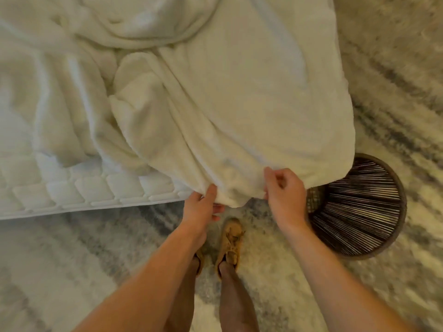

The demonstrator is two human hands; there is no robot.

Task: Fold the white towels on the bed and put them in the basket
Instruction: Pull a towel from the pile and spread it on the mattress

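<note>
Two hands are holding the near hem of a white towel [239,104], which is lying spread over the corner of the bed [96,195] and hanging past the mattress edge. The left hand [201,210] is pinching the hem: its thumb [212,191] is pressing on top of the cloth while its fingers [219,209] are curling underneath, so the towel is passing between them. The right hand [285,190] is gripping the same hem further right, fingers curled tight, with the cloth running under the knuckles; how much it is enclosing cannot be told. The basket [402,204] is standing on the rug [395,92] just right of that hand, partly under the towel's overhanging corner. More crumpled white cloth [60,92] is lying on the bed to the left. Tan shoes [231,243] are showing below the hands.
</note>
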